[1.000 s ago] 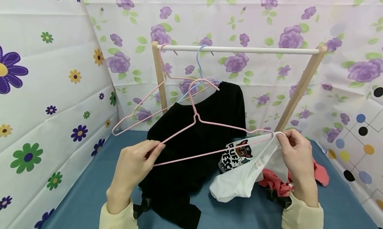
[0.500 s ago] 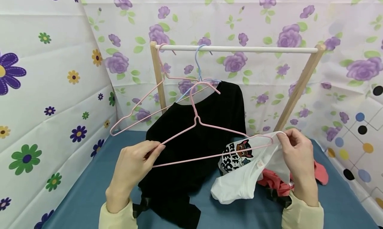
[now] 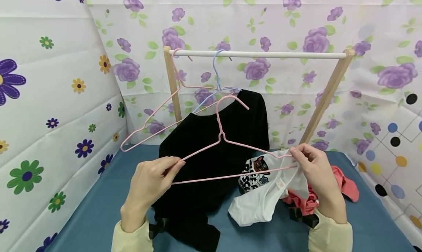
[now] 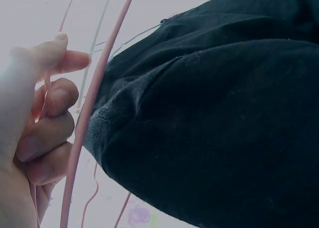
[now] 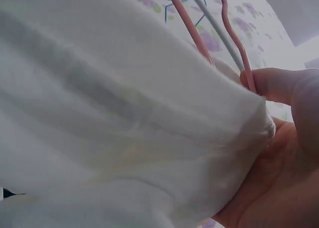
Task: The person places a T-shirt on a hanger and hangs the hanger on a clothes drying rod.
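Observation:
In the head view, my left hand [image 3: 150,188] grips a pink wire hanger [image 3: 221,134] by its left end, hook up. Those fingers curl round the wire in the left wrist view. My right hand [image 3: 318,171] pinches the edge of a white printed T-shirt [image 3: 260,208], which hangs down to the blue cloth with its neck tag showing. The hanger's right end reaches into the shirt at my right fingertips. In the right wrist view the thumb presses the pink wire [image 5: 237,38] beside the white fabric [image 5: 124,138]; the end of the wire is hidden.
Behind, a wooden rack carries a white rod [image 3: 280,55]. From it hang an unfilled pink hanger [image 3: 158,109] and a blue hanger [image 3: 215,70] bearing a black top [image 3: 194,197]. A coral garment [image 3: 347,188] lies at the right on the blue cloth [image 3: 95,193].
My right hand has shifted left with the T-shirt edge, bringing it over the hanger's right end. The hanger's hook has dipped and moved slightly right. The left hand stays nearly in place.

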`<state>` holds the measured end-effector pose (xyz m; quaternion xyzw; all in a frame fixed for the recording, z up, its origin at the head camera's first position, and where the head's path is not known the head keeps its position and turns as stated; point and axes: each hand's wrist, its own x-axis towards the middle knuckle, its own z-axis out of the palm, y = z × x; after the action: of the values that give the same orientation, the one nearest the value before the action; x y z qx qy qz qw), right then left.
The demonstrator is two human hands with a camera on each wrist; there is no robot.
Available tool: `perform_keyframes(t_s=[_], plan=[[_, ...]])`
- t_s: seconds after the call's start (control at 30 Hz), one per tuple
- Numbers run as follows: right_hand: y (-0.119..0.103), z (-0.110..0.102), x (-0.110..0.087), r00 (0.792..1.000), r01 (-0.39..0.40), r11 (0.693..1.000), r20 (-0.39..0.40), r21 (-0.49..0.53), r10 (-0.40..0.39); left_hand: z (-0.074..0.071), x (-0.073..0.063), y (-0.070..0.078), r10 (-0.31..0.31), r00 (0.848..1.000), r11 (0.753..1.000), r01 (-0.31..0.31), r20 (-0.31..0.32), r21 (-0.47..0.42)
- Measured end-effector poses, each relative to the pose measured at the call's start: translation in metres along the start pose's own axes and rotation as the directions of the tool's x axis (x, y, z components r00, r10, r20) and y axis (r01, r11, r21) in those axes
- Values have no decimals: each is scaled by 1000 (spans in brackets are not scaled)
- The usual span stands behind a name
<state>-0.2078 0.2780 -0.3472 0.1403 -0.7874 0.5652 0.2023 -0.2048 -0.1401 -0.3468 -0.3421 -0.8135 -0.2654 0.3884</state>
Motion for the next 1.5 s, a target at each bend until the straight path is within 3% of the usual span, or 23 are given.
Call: perform_keyframes(t_s=[0.1, 0.17, 0.2, 0.3, 0.37, 0.43, 0.57, 0.67, 0.83, 1.0, 1.1, 1.27, 1.37, 1.5], plan=[[0, 1, 0, 997, -2, 991, 82, 136, -9, 1, -1, -1, -28, 999, 999, 29, -29, 29], [0, 3, 1, 989, 15, 961, 137, 276, -55, 2, -1, -3, -47, 997, 997, 50, -55, 52], [0, 3, 2, 983, 19, 932, 165, 362, -84, 2, -2, -4, -53, 996, 996, 58, -68, 61], [-1, 4, 5, 953, 27, 781, 219, 624, -208, 3, -2, -7, -67, 993, 994, 74, -97, 78], [-2, 3, 6, 941, -3, 688, 235, 726, -244, 3, -3, -9, -78, 990, 993, 88, -113, 81], [-2, 2, 6, 940, -6, 672, 233, 740, -248, 3, -4, -10, -104, 987, 990, 114, -126, 80], [-2, 0, 3, 960, 39, 772, 191, 634, -206, 4, -6, -11, -163, 977, 981, 176, -140, 86], [-2, 0, 2, 977, 114, 855, 98, 506, -189, 4, -7, -10, -183, 973, 975, 198, -142, 96], [-3, 0, 2, 984, 179, 933, -60, 313, -168, 3, -6, -11, -174, 973, 976, 191, -154, 107], [-4, -3, -1, 974, 220, 958, -105, 182, -203, 1, -5, -13, -135, 974, 981, 158, -181, 116], [-3, -4, -3, 970, 235, 961, -104, 143, -222, -1, -5, -15, -80, 977, 988, 104, -200, 110], [-1, -7, -3, 960, 278, 954, -60, 109, -273, -2, -5, -23, 35, 964, 994, -7, -264, 106], [-1, -7, -3, 956, 294, 953, -15, 70, -294, -3, -6, -26, 64, 957, 993, -32, -284, 115], [-3, -5, -4, 946, 323, 945, 33, -48, -322, -7, -6, -26, 74, 961, 993, -46, -265, 111]])
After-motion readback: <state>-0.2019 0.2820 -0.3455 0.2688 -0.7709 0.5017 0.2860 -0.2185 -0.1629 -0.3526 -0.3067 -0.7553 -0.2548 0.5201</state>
